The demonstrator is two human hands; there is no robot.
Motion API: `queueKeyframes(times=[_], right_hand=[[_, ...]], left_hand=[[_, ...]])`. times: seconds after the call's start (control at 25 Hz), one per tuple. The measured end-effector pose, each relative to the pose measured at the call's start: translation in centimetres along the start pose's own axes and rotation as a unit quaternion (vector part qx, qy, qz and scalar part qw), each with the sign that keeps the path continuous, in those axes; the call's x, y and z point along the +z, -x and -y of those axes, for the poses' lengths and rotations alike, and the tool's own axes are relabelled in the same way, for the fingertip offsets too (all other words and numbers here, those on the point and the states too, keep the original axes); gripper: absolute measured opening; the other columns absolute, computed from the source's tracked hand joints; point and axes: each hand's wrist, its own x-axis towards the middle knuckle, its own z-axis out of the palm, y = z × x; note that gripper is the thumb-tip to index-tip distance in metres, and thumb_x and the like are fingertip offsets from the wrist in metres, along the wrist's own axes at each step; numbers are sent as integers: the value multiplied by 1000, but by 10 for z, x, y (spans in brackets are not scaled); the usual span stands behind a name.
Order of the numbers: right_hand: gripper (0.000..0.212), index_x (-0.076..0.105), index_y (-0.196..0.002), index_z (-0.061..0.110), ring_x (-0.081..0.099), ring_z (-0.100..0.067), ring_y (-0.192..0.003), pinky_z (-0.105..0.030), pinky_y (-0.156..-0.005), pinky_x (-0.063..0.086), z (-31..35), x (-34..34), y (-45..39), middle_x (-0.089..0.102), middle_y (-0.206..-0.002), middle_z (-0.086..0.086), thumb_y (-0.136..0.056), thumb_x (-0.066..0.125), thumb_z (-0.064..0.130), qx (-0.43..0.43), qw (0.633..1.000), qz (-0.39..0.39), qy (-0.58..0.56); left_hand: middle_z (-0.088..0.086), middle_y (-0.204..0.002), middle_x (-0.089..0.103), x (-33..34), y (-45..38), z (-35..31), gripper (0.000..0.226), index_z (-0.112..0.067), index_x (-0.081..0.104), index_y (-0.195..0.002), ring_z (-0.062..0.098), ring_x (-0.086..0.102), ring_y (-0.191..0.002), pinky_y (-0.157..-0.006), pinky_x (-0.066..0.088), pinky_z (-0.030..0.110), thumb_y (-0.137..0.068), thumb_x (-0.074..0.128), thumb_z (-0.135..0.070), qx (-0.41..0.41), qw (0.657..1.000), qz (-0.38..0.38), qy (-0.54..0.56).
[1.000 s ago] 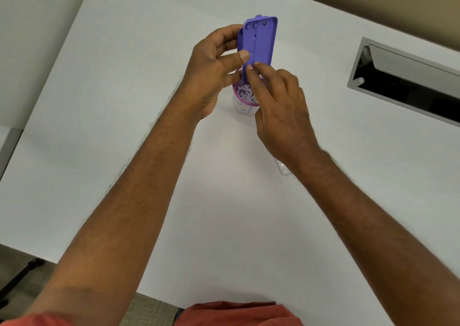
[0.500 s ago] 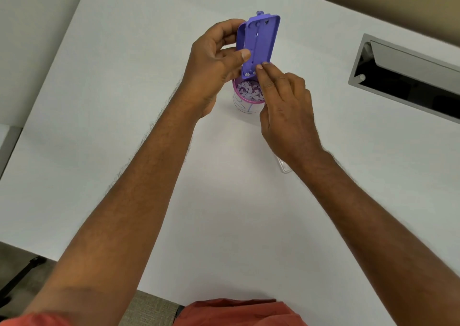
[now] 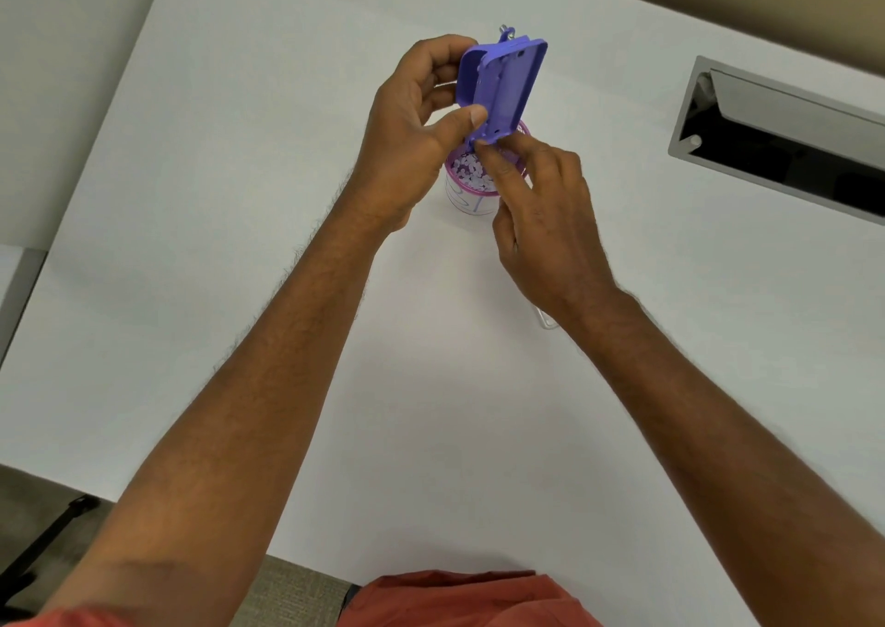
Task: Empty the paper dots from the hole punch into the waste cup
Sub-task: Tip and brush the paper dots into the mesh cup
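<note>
Nearest me, my right hand (image 3: 541, 210) reaches up from below, its fingertips (image 3: 488, 150) pinched at the bottom edge of the hole punch (image 3: 503, 90), just over the cup's mouth. Beyond it, the waste cup (image 3: 471, 195) stands upright on the white worktop (image 3: 239, 195), paper dots (image 3: 469, 169) already lying inside. My left hand (image 3: 412, 143) is curled around the punch from the left, thumb pressed on its near face. The punch stands almost on end, long axis running up and away from the cup, lower end directly above the opening. I judge anything freed there should drop straight in; tilting sideways risks scattering dots.
</note>
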Motion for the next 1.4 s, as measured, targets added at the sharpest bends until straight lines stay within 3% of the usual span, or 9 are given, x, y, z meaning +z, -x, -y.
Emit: queueKeyframes(times=[0.16,0.28,0.4,0.56,0.72,0.88,1.08,1.2,1.4], right_hand=[[50,51,-144,21,47,-22,-125,-31,-100,45,-6,-8,-2,53,-144,-1,-95,50,10,37,996,-24,-73],[35,61,-130,16,61,-14,-108,-20,-85,50,-4,-16,-7,66,-124,3,-98,49,9,136,959,-54,-244],[30,63,-123,17,71,-10,-91,-21,-78,54,-2,-25,-14,76,-107,2,-99,46,13,273,856,-68,-434],[34,60,-128,13,74,-23,-92,-33,-80,59,-6,-35,-13,73,-116,-16,-98,49,24,362,682,-66,-632],[39,57,-132,12,75,-22,-100,-34,-88,61,-8,-31,0,74,-114,-12,-94,64,10,370,703,-48,-606],[37,60,-129,11,76,-22,-100,-33,-88,61,-11,-28,-2,75,-113,-11,-94,63,1,389,674,-41,-626],[37,63,-123,14,75,-20,-95,-34,-88,61,-15,-23,-1,77,-105,-6,-94,56,-7,395,652,-41,-646],[38,63,-124,14,74,-19,-93,-33,-88,61,-16,-22,1,76,-104,-6,-94,56,-8,402,651,-40,-643],[39,64,-125,14,74,-19,-92,-33,-87,61,-18,-20,1,75,-108,-8,-93,57,-8,409,654,-42,-635]], left_hand=[[13,-130,62,2,0,2,52,1,49,-134,20,62,-116,-102,56,33,-87,72,-4,27,999,-13,-17],[3,-123,64,6,4,5,50,-3,52,-130,12,63,-112,-102,55,29,-85,73,-5,56,998,-7,-40],[-4,-120,62,12,11,10,46,-4,54,-127,3,61,-111,-98,54,22,-84,71,0,98,992,14,-80],[10,-130,63,20,24,20,42,-3,57,-131,23,59,-120,-104,52,35,-90,67,-2,186,960,60,-203],[16,-131,65,27,28,30,38,1,61,-130,32,58,-125,-113,44,38,-93,65,-6,240,921,75,-296],[14,-141,59,28,26,36,42,-5,62,-131,34,51,-132,-112,44,41,-91,68,-15,258,896,49,-359],[19,-156,39,25,19,44,90,-1,40,-147,33,36,-145,-118,33,28,-79,84,-38,130,950,59,-277],[20,-151,43,26,15,49,93,2,36,-148,31,41,-142,-119,38,37,-78,86,-33,97,965,64,-236],[18,-150,45,25,13,51,91,1,36,-149,28,45,-139,-116,40,33,-79,86,-29,88,968,64,-225]])
